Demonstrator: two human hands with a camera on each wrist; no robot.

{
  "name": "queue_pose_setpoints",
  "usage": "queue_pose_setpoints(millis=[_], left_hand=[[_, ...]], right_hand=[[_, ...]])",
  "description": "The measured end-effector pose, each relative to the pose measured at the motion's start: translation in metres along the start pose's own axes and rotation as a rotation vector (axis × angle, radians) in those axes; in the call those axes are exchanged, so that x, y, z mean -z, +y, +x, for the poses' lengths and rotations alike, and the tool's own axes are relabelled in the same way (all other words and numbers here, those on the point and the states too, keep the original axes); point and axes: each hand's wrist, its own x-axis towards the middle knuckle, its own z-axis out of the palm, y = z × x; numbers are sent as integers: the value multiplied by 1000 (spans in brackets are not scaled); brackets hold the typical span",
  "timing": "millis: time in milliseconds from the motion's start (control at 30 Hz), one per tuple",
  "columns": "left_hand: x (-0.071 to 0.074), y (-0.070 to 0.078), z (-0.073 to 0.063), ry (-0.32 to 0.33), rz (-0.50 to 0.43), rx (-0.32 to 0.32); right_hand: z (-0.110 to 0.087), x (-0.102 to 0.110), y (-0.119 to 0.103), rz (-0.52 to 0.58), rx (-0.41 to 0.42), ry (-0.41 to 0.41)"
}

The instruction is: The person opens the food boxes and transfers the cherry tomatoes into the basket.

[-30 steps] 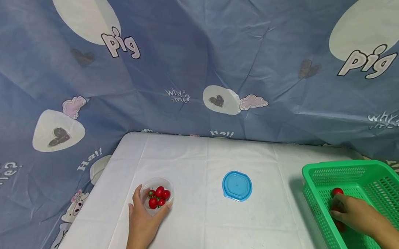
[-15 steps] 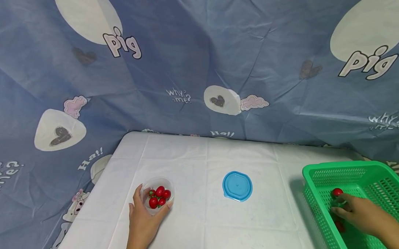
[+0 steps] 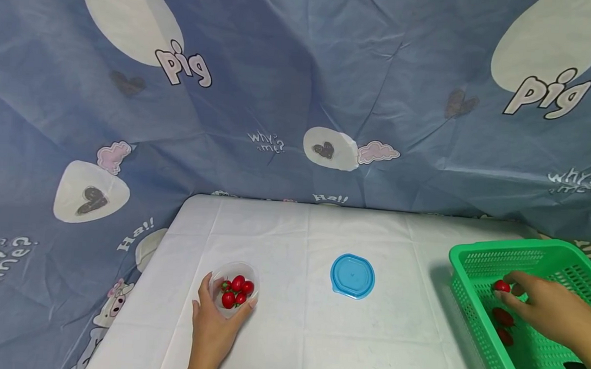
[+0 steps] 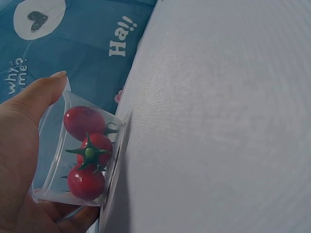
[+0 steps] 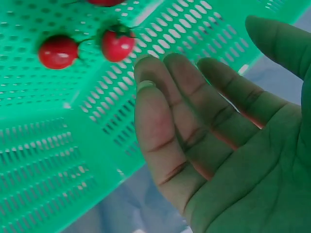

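Right hand [image 3: 547, 311]: I am watching it hovering inside the green basket [image 3: 510, 245], lower right of the head frame, thumb and fingers spread and gripping nothing; whether a fingertip is brushing fruit, I cannot tell.
Left hand [image 3: 216, 327]: it is gripping the clear tub [image 3: 235, 267] at the lower left, thumb on one side, fingers round the other.
Near tomato [image 3: 501, 286]: it is lying by the right thumb and forefinger; I am judging that a light pinch around its widest part would suit it best.
Other basket tomatoes [image 3: 503, 316]: two are lying lower in the head frame, beside the basket's left wall; I am advising steering the knuckles clear of them.
Tub grip: I am favouring gentle pressure, as thin plastic would probably be flexing.
Tub tomatoes [image 4: 86, 188]: five are sitting inside, glossy, round to egg-shaped, some wearing spiky green calyxes.
Basket walls: slotted plastic is rising to a smooth, thick rim.
Blue lid [image 3: 353, 276]: it is lying flat right of centre, rounded, tabbed at its lower left.
Worktop [image 3: 314, 337]: its white, cloth-like surface is showing creases.
Backdrop [image 3: 250, 80]: blue printed fabric is hanging wrinkled across the upper frame.
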Motion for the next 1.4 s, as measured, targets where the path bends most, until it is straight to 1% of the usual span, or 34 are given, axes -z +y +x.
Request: queue_pose_setpoints(millis=[133,267,400,533,633,767,900,1033,1200,1300,1400], left_hand=[[0,0,0,0,-6,-2],[0,0,0,1,-5,-1],[0,0,-1,2,5,7],[0,0,-2,-4,9,15],[0,-1,-2,-5,9,11],[1,-1,-2,-4,17,13],[2,-1,-2,-3,11,12],[2,-2,-1,6,-5,8],[-1,-3,-1,11,-11,-11],[-2,-4,-1,13,-6,-16],[-1,-5,-1,16,0,-16]], right_hand=[[-1,7,-9,-1,18,75],[-1,15,-23,8,36,128],[0,24,-45,-5,46,163],[0,28,-73,-14,85,198],[3,26,-99,-27,173,220],[11,21,-141,-79,319,259],[18,14,-184,-127,449,300],[29,2,-224,-143,582,292],[37,-14,-260,-144,746,287],[38,-21,-279,-175,809,281],[37,-28,-300,-229,848,244]])
